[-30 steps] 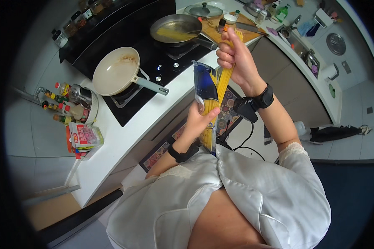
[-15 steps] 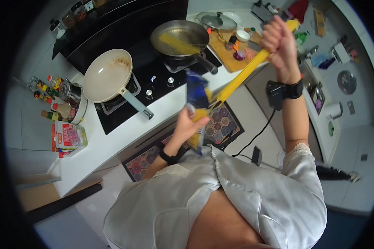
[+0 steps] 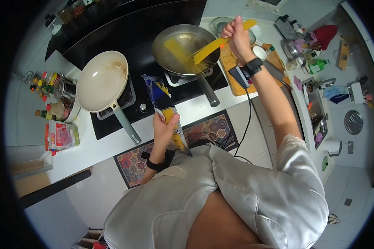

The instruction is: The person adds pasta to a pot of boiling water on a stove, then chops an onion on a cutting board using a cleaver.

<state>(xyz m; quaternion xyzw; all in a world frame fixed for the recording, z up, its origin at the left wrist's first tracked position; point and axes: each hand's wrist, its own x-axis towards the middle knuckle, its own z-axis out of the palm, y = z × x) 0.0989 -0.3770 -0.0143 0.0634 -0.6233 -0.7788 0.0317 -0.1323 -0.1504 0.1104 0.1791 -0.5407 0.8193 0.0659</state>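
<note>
Presently gripping a spaghetti bundle [image 3: 214, 47] in the right hand [image 3: 237, 36], slanted over the metal pan [image 3: 191, 34], and clutching a blue packet [image 3: 157, 92] in the left hand [image 3: 164, 128], hands well apart.

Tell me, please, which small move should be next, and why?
Probably lower the right hand and release the spaghetti bundle: one end reaches over the grey pan, where other strands lie, while the left hand holds the packet aside.

Silvery satin top [image 3: 237, 178], lace-trimmed sleeves [image 3: 293, 145] — black wristbands [image 3: 252, 67] — boxy black module [image 3: 239, 78], dark cable [image 3: 249, 120] at right wrist.
</note>
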